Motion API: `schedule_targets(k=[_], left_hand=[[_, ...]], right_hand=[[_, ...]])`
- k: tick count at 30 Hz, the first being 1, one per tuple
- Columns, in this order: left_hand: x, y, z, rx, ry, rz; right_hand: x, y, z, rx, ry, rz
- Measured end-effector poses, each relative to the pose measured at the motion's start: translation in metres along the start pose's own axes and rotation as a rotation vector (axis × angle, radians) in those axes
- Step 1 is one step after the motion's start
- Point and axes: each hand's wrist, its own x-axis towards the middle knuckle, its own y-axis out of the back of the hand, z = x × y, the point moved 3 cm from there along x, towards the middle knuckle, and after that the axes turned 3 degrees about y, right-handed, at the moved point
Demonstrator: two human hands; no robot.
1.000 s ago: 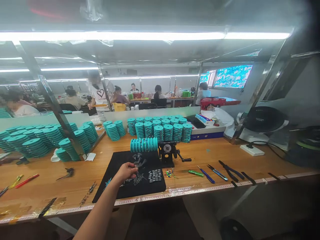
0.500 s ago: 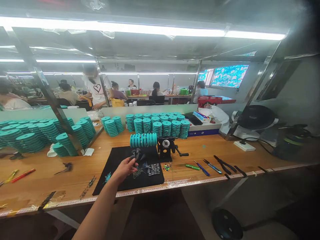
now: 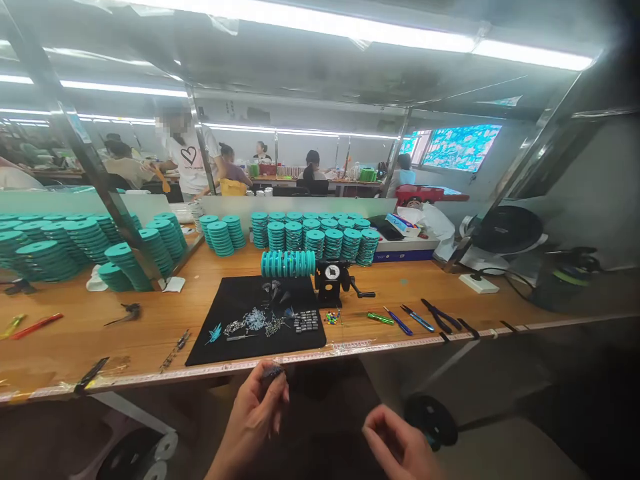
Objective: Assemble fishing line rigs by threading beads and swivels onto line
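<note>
My left hand [image 3: 257,413] is just in front of the table edge, fingertips pinched on a small dark piece [image 3: 274,372] whose kind I cannot make out. Lower right, my right hand [image 3: 400,443] has its fingers curled together; anything in them is hidden. Beyond the left hand lies a black mat [image 3: 215,333] with dark cone-shaped bundles [image 3: 275,291], a pile of pale small pieces [image 3: 255,319], rows of grey cylinders [image 3: 306,321] and turquoise slivers [image 3: 215,333]. Behind it, a row of turquoise spools [image 3: 289,264] is mounted on a black hand-crank winder [image 3: 331,283].
Stacks of turquoise spools [image 3: 315,243] stand at the back and left. Right of the mat lie coloured beads [image 3: 332,317], a green tool [image 3: 380,319], a blue-handled tool [image 3: 417,319] and black pliers [image 3: 440,315]. A white power strip [image 3: 479,283] lies further right. People sit beyond the partition.
My left hand has drawn back from the dark bundles on the mat to below the table edge, with a small dark piece in its fingers. My right hand has come into view.
</note>
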Motion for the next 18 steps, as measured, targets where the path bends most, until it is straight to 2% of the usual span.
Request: schedule_targets(k=[4,8,10,13,16,18], left_hand=[[-0.025,-0.005,-0.007,0.022,0.035,0.072],[-0.042,0.010,-0.008,0.054,0.073,0.177],[-0.048,0.023,-0.009,0.048,0.096,0.228],[-0.057,0.041,-0.012,0.063,0.087,0.283],[-0.063,0.057,-0.013,0.104,0.074,0.353],[-0.066,0.064,-0.012,0.162,0.066,0.426]], right_hand=[[0.025,-0.012,-0.056,-0.100,0.160,-0.062],[0.045,-0.052,-0.093,-0.135,0.348,-0.170],[0.051,-0.074,-0.100,-0.132,0.391,-0.217],[0.054,-0.101,-0.100,-0.069,0.370,-0.319],[0.054,-0.120,-0.094,0.054,0.311,-0.431],[0.055,-0.127,-0.089,0.112,0.272,-0.448]])
